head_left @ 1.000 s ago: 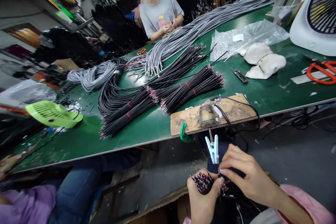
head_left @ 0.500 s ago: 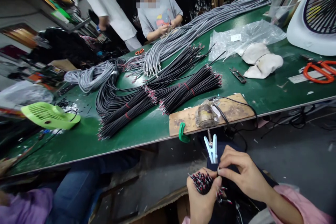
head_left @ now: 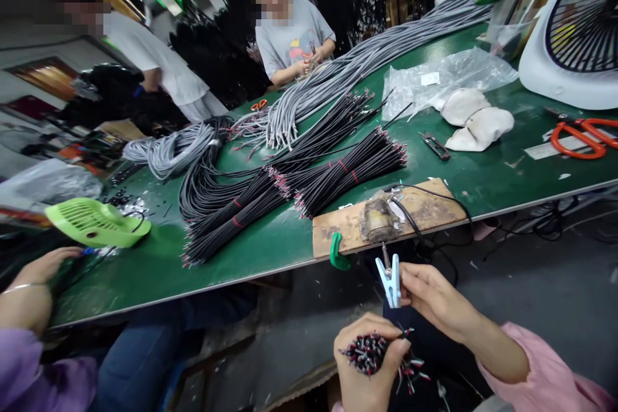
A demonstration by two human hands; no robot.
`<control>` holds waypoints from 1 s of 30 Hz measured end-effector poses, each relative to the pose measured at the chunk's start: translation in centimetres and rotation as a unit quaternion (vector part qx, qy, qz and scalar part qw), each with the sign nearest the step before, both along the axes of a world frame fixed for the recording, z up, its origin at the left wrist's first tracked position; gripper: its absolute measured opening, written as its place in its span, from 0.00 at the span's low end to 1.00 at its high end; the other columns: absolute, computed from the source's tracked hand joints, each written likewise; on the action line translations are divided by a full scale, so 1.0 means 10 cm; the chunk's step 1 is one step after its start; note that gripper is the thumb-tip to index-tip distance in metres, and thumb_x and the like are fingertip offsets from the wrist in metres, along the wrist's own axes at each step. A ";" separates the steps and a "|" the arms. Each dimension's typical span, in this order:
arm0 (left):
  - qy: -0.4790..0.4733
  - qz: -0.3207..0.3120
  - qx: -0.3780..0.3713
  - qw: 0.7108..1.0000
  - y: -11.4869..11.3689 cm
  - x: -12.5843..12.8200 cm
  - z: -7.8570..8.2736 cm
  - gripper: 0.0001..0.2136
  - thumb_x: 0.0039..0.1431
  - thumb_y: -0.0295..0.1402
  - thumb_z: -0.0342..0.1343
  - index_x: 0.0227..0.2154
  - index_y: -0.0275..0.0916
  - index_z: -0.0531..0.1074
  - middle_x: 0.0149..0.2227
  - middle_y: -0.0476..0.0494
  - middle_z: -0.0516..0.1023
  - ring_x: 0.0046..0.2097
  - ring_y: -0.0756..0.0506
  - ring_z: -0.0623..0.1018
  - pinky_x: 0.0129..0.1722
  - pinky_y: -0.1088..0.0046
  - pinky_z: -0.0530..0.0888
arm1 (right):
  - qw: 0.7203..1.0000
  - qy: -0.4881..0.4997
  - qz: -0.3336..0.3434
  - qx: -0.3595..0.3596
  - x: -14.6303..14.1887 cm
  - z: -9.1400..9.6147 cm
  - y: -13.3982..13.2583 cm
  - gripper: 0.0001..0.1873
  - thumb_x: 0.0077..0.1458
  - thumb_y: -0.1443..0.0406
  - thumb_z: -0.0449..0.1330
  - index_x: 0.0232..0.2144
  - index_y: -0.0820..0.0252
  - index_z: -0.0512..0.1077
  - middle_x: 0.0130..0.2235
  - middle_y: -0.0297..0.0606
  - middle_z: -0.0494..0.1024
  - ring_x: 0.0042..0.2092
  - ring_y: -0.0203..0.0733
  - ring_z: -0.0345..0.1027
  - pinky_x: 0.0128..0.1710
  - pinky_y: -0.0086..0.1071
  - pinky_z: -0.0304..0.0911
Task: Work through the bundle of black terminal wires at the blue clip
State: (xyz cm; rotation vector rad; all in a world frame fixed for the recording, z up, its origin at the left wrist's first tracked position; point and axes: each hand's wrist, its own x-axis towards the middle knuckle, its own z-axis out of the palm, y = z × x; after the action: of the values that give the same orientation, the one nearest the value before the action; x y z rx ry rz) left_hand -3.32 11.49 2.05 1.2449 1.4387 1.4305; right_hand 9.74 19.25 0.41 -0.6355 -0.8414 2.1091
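My left hand (head_left: 364,360) is wrapped round a bundle of black cables (head_left: 364,353), their stripped red, black and white wire ends facing up. Several more wire ends fan out beside my thumb. Close above it, my right hand (head_left: 434,299) has its fingers pinched right beside a light blue clothespin (head_left: 390,283); whatever is between the fingertips is hidden. The clothespin hangs on the metal shaft of a small grimy motor (head_left: 379,219), which sits on a wooden board (head_left: 333,225) at the table edge. A green clamp (head_left: 338,251) grips that board.
Tied black cable bundles (head_left: 352,170) and long grey cables (head_left: 328,87) lie across the green table (head_left: 270,251). Snips (head_left: 434,145), white cloth (head_left: 477,119), orange scissors (head_left: 579,136) and a white fan (head_left: 555,58) are on the right. A co-worker's hand (head_left: 48,267) rests near a green fan (head_left: 94,222).
My right hand has left the cable bundle and moved up to the clothespin. My left hand has shifted slightly down and left, still holding the bundle. A co-worker's hand has come into view at left.
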 end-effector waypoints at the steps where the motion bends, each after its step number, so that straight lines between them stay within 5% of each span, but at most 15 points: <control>1: 0.005 0.004 0.011 1.000 0.01 -0.01 0.03 0.04 0.44 0.26 0.67 0.21 0.42 0.80 0.21 0.49 0.79 0.23 0.48 0.76 0.26 0.76 0.71 | 1.000 0.006 0.006 0.008 -0.02 0.04 0.05 0.24 0.50 0.47 0.65 0.27 0.65 0.73 0.26 0.32 0.66 0.27 0.33 0.54 0.28 0.28 0.51; 5: -0.017 0.051 0.004 0.999 0.06 0.00 0.10 0.04 0.44 0.27 0.67 0.20 0.43 0.80 0.21 0.49 0.78 0.23 0.48 0.75 0.27 0.76 0.70 | 0.999 0.027 0.019 0.001 -0.11 0.13 0.17 0.25 0.49 0.47 0.66 0.29 0.65 0.73 0.26 0.33 0.67 0.27 0.32 0.56 0.27 0.27 0.52; 11: -0.014 0.022 -0.034 0.999 0.12 0.01 0.04 0.06 0.48 0.31 0.64 0.19 0.40 0.79 0.20 0.47 0.76 0.23 0.47 0.73 0.29 0.73 0.69 | 0.998 0.060 0.020 -0.016 -0.15 0.14 0.17 0.25 0.47 0.48 0.68 0.25 0.66 0.71 0.24 0.33 0.67 0.25 0.31 0.56 0.24 0.26 0.52; 19: -0.021 0.015 -0.022 0.999 0.11 0.00 0.06 0.08 0.51 0.34 0.64 0.19 0.40 0.79 0.19 0.48 0.74 0.23 0.47 0.72 0.27 0.73 0.66 | 0.996 0.063 -0.013 -0.053 0.01 -0.20 0.10 0.23 0.56 0.48 0.61 0.33 0.65 0.75 0.28 0.36 0.69 0.29 0.32 0.57 0.27 0.25 0.54; 24: -0.052 0.011 -0.056 0.997 -0.03 0.04 -0.08 0.12 0.52 0.38 0.64 0.18 0.38 0.75 0.19 0.45 0.74 0.24 0.45 0.74 0.28 0.71 0.69 | 0.989 -0.117 -0.010 0.091 0.22 -0.24 0.04 0.14 0.56 0.55 0.64 0.32 0.63 0.75 0.29 0.35 0.71 0.32 0.37 0.63 0.34 0.30 0.57; 30: -0.106 0.101 -0.210 0.967 -0.15 0.22 -0.37 0.13 0.41 0.36 0.70 0.21 0.36 0.71 0.20 0.50 0.72 0.23 0.48 0.71 0.24 0.73 0.68 | 0.922 -0.244 0.051 0.298 0.25 -0.02 -0.08 0.05 0.54 0.66 0.65 0.27 0.62 0.77 0.30 0.36 0.74 0.35 0.40 0.67 0.37 0.31 0.59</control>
State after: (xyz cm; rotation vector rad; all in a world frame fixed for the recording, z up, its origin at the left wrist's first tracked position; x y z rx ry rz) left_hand -1.08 9.97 -1.64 0.6779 1.6445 1.2546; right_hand 12.29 18.50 0.22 -0.7981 -1.7379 1.6487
